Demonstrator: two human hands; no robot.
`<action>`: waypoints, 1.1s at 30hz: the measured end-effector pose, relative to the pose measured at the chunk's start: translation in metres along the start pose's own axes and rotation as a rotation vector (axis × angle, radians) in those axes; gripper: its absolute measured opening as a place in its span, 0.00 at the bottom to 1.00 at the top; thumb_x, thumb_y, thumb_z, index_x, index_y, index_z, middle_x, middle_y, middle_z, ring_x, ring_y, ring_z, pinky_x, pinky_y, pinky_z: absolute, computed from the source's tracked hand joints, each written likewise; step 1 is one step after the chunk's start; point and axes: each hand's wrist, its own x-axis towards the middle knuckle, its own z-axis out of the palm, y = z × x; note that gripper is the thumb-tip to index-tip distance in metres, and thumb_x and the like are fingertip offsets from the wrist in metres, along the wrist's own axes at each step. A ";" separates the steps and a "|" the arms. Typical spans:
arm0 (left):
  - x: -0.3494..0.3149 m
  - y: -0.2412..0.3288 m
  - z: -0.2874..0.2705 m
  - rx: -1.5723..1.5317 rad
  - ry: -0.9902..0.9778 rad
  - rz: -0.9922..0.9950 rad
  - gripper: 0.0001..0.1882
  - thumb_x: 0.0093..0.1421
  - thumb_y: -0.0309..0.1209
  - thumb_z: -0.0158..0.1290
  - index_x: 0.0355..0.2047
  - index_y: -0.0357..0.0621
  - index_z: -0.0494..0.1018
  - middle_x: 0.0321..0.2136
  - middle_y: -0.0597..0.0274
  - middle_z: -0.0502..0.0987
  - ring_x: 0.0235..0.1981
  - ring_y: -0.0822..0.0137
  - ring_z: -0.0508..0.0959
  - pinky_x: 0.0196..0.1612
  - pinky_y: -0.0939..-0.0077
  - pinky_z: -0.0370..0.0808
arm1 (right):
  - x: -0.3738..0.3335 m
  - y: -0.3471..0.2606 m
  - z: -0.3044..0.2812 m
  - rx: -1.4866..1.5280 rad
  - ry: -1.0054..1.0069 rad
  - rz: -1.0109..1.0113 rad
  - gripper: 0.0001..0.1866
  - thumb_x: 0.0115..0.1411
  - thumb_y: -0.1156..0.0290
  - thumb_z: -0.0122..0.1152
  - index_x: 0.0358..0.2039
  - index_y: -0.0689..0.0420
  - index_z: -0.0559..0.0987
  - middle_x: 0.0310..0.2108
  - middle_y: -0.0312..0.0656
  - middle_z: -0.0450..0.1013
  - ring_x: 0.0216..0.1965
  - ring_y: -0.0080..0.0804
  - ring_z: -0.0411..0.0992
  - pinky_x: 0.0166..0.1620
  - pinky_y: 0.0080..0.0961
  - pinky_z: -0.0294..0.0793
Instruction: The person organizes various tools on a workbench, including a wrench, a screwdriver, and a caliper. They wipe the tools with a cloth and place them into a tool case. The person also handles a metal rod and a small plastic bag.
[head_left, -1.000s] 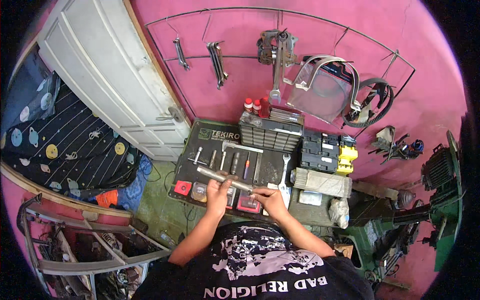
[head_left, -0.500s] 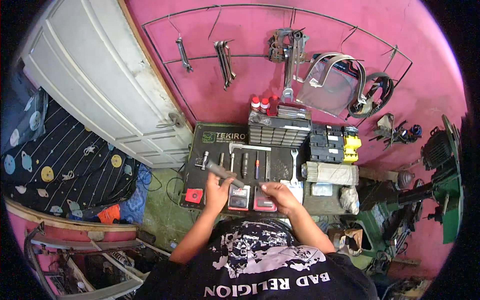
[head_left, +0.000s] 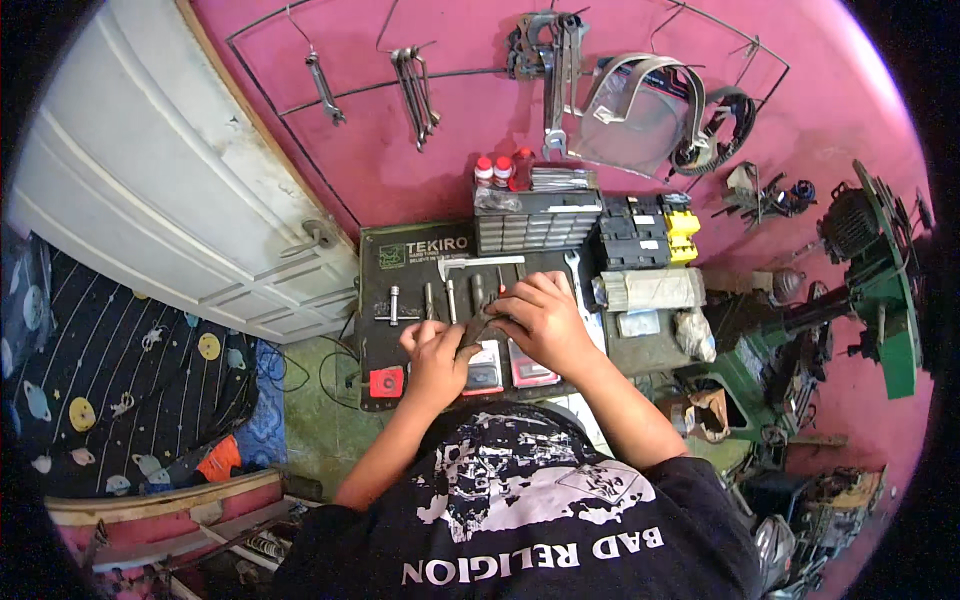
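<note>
My left hand (head_left: 437,360) and my right hand (head_left: 546,322) come together over the front of the workbench mat (head_left: 375,345). Between them is a dark grey rod-shaped thing (head_left: 479,330), mostly covered by the fingers; its exact kind does not show. Both hands are closed on it. Beneath and close to them lie two small clear packs, one dark (head_left: 484,374) and one red (head_left: 530,372). Behind the hands a T-handle bar (head_left: 394,305), slim metal socket pieces (head_left: 451,300), a dark cylinder (head_left: 478,290) and a vernier caliper (head_left: 482,262) are laid out.
A red square box (head_left: 386,382) sits at the mat's front left. A combination wrench (head_left: 574,272) lies on the right. Behind stand a drawer cabinet (head_left: 536,230) and black-and-yellow cases (head_left: 645,235). A green machine (head_left: 885,340) is at the right, a white door (head_left: 200,180) at the left.
My right hand has moved up and left from beside the red pack and closed on the grey rod-shaped thing, which my left hand held alone before. The view has shifted slightly.
</note>
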 end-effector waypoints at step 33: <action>0.016 -0.013 0.237 -0.768 -0.338 -0.745 0.16 0.68 0.39 0.55 0.34 0.34 0.76 0.24 0.64 0.77 0.27 0.72 0.75 0.32 0.70 0.70 | -0.227 0.155 0.077 -0.430 -0.341 0.784 0.14 0.60 0.54 0.63 0.42 0.46 0.83 0.31 0.42 0.81 0.40 0.41 0.76 0.45 0.47 0.64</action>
